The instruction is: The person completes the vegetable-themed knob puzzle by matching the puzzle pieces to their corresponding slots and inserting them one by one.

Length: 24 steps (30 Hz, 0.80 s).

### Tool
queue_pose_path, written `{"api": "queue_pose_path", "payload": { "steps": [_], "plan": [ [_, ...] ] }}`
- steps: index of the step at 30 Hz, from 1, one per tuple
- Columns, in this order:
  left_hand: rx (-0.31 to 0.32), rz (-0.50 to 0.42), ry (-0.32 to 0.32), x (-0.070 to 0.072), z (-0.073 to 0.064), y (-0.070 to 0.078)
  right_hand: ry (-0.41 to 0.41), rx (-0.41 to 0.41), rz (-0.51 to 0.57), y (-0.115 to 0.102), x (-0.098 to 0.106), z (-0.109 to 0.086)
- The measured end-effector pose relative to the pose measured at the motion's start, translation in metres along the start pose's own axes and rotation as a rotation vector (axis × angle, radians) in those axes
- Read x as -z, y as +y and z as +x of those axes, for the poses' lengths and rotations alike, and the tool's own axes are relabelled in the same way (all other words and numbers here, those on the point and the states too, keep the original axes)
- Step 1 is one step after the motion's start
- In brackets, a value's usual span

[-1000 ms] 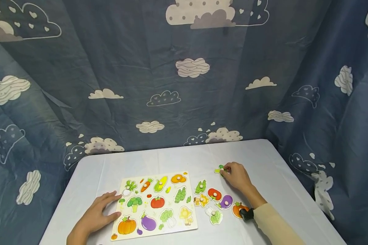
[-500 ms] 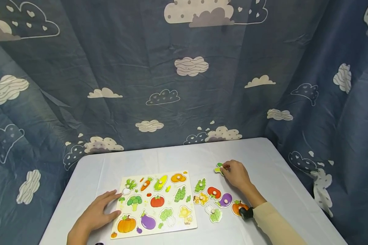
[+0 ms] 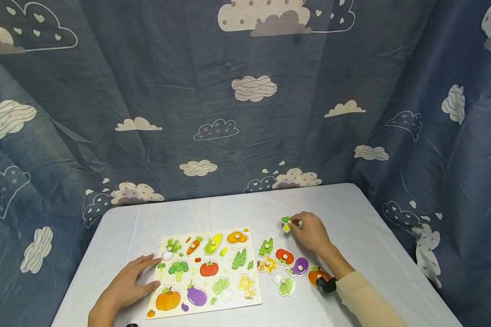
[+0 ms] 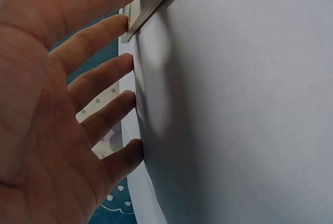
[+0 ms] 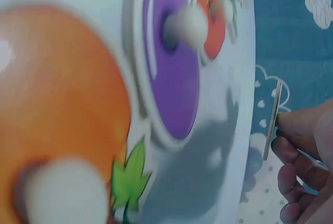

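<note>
Green-and-white broccoli piece is off the table, far side of the loose pieces, pinched in the right hand. Looks like the transfer step. Next move probably calls for carrying it left to the bare broccoli shape on the board, matching the outline, then pressing in. Left hand fingers spread, touching the board's left edge; likely steadying it, and close to that slot. Carrot, corn and potato show knobs, so seated. Loose right of board: asparagus, tomato, mushroom, eggplant, cabbage, pumpkin. Low path could snag the asparagus.
</note>
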<state>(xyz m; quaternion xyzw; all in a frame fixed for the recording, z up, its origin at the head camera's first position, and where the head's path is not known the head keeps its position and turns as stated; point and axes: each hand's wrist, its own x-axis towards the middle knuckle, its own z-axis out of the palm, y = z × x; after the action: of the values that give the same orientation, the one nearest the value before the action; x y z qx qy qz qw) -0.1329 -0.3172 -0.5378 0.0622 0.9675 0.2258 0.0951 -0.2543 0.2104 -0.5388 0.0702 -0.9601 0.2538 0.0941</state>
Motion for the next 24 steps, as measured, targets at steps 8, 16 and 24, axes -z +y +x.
{"api": "queue_pose_path", "payload": {
  "steps": [8, 16, 24],
  "plan": [
    [-0.001, -0.004, 0.020, -0.004, 0.000, -0.002, -0.036, 0.028, 0.048, -0.023, -0.003, -0.007],
    [0.000, -0.012, 0.028, -0.004, 0.001, -0.003, -0.047, 0.059, 0.077, -0.045, -0.009, -0.011],
    [0.009, -0.013, 0.013, -0.002, 0.002, 0.000, -0.035, 0.147, 0.078, -0.071, -0.016, -0.016]
  ]
}}
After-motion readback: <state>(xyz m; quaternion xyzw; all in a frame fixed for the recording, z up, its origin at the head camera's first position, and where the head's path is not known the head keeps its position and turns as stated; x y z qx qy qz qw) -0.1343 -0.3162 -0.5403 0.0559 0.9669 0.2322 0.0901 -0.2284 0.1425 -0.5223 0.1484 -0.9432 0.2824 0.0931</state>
